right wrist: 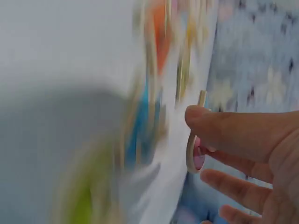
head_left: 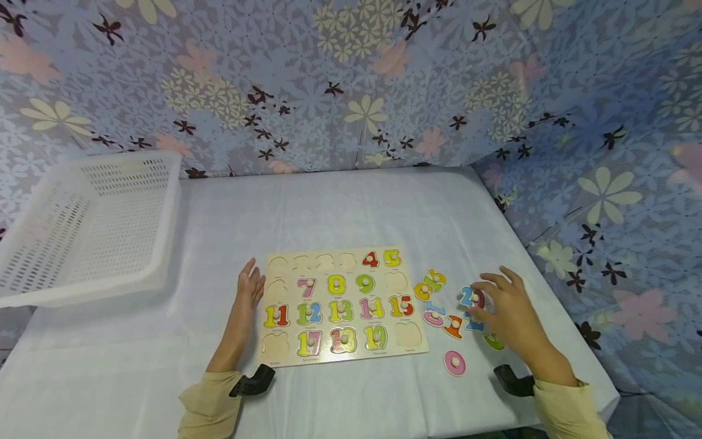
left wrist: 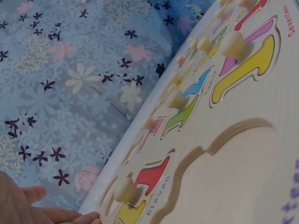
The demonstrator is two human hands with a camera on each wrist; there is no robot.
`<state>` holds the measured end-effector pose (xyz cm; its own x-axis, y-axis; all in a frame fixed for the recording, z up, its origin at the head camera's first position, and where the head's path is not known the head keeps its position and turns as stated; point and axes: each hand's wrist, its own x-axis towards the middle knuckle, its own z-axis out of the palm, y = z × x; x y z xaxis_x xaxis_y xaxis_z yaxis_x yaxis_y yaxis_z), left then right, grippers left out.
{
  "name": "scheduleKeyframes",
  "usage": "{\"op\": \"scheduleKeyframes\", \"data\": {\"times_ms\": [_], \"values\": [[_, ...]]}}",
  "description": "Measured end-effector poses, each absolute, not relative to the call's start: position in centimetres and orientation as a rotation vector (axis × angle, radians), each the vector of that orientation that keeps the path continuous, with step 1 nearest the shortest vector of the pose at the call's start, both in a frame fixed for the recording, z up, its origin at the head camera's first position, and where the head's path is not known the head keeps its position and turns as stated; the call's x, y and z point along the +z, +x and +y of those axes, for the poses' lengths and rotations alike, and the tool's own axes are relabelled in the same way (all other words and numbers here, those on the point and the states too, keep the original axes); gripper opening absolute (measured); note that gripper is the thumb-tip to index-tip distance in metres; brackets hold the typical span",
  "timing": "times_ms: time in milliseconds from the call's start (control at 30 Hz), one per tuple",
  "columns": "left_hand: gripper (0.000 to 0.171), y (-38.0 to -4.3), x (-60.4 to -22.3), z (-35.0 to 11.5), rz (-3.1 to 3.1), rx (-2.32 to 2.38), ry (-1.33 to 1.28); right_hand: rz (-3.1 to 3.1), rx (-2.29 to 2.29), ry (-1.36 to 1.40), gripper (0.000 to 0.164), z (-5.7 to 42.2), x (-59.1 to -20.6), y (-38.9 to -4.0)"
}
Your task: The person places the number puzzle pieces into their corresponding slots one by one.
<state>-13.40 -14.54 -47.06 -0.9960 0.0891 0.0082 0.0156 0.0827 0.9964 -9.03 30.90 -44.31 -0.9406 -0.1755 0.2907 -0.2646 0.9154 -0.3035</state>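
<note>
My right hand (head_left: 510,314) pinches a number 20 puzzle piece (head_left: 467,297), blue and dark red, over loose pieces right of the board. In the right wrist view the thumb and fingertips hold this piece on edge (right wrist: 190,156). My left hand (head_left: 250,289) lies at the left edge of the wooden number puzzle board (head_left: 322,286), fingers relaxed and holding nothing. Several numbers sit in the board, among them a red 4 (head_left: 370,260) and a red-and-yellow 11 (left wrist: 152,176). Bare recesses show in the top row, along the left side and at the right.
Beside the board lie loose pieces: a yellow-and-green 16 (head_left: 430,285), an orange 1 (head_left: 453,327), a pink 0 (head_left: 454,363), and a green piece (head_left: 494,342) partly under the right hand. A white plastic basket (head_left: 164,244) stands at the left. Floral cloth (head_left: 307,91) hangs behind.
</note>
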Motion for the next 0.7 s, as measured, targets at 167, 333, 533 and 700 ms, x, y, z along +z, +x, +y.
{"op": "scheduleKeyframes", "data": {"times_ms": [167,333,533,700], "values": [[0.059,-13.5,-47.2,-14.6,2.271,2.088,0.104,-2.837,0.623,0.591,0.043,26.1,-44.8,-7.8],[0.06,-13.5,-47.2,-14.6,2.273,2.087,0.113,-2.874,0.682,0.659,0.043,23.2,-45.0,-7.2],[0.061,-13.5,-47.2,-14.5,2.276,2.088,0.135,-2.911,0.639,0.68,0.043,22.4,-45.3,-7.5],[0.061,-13.6,-47.4,-14.5,2.283,2.085,0.113,-2.939,0.634,0.673,0.042,22.4,-45.3,-7.6]]}}
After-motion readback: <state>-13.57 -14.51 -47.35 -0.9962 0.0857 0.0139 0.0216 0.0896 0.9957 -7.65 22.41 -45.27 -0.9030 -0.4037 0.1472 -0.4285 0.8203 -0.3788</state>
